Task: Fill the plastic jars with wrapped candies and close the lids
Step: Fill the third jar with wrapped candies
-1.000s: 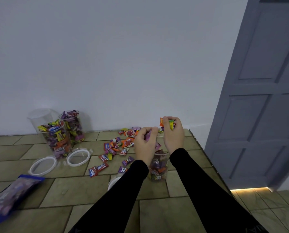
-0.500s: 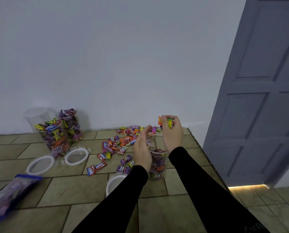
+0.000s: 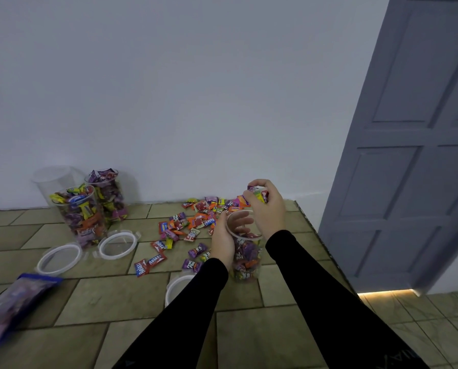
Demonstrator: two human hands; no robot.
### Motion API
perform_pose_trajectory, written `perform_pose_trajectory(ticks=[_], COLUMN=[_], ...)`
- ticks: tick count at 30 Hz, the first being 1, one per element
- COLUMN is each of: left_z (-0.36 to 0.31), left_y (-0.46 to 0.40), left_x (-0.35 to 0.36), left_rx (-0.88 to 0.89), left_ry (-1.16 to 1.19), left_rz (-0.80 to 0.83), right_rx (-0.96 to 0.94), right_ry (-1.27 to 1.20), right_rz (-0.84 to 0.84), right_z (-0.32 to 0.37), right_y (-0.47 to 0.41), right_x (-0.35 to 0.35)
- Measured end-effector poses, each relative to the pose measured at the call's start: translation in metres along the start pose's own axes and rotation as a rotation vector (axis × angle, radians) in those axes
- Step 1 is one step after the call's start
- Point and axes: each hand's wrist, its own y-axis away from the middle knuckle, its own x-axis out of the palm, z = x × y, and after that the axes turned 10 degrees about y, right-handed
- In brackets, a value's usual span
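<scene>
A clear plastic jar (image 3: 245, 258), partly filled with wrapped candies, stands upright on the tiled worktop (image 3: 110, 302) near its right edge, which runs diagonally just beyond the right forearm, with a drop to the tiled floor (image 3: 435, 310) and a grey door (image 3: 414, 155) past it. The left hand (image 3: 226, 237) wraps the jar's upper wall, fingers curled round the open rim. The right hand (image 3: 266, 206) hovers over the mouth, fingers clenched on a small bunch of candies (image 3: 258, 194). Loose candies (image 3: 196, 222) lie scattered from just left of the jar back toward the white wall (image 3: 196, 89), which closes the worktop's far edge. A white-rimmed lid (image 3: 178, 287) lies flat just beside the left forearm, partly hidden by the sleeve. Well apart to the left, against the wall, stand three more jars: two full ones (image 3: 82, 215) and an empty one (image 3: 51, 179) behind them; how closely they stand to one another cannot be told. Two lids (image 3: 117, 245) lie flat in front of them. A blue candy bag (image 3: 15, 302) lies at the left border of the view. Bare tile stretches across the near worktop between the bag and the arms.
</scene>
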Motion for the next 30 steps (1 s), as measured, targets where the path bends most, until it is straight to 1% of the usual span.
perform_pose_trajectory(ticks=[2, 5, 9, 15, 20, 23, 27, 30], left_z=[0.000, 0.001, 0.001, 0.002, 0.002, 0.002, 0.000, 0.000], left_y=[0.003, 0.006, 0.006, 0.005, 0.006, 0.008, 0.010, 0.009], left_x=[0.002, 0.001, 0.000, 0.001, 0.001, 0.000, 0.002, 0.001], left_rx=[-0.003, 0.013, 0.060, 0.053, 0.062, 0.049, 0.058, 0.069], left_ry=[0.023, 0.004, -0.047, -0.053, -0.066, -0.052, -0.057, -0.055], left_rz=[-0.005, 0.021, 0.022, 0.033, 0.027, 0.036, 0.025, 0.034], right_rx=[-0.054, -0.074, -0.173, -0.111, -0.208, -0.226, -0.136, -0.118], right_ry=[0.039, 0.080, 0.196, 0.162, 0.267, 0.215, -0.038, -0.114], right_rz=[0.064, 0.194, 0.168, 0.195, 0.208, 0.261, 0.345, 0.350], right_z=[0.000, -0.006, -0.009, -0.019, -0.022, -0.021, -0.020, -0.016], right_y=[0.003, 0.007, 0.008, 0.005, 0.003, 0.004, 0.011, 0.014], right_x=[-0.003, -0.004, -0.006, -0.004, -0.006, -0.007, -0.008, -0.010])
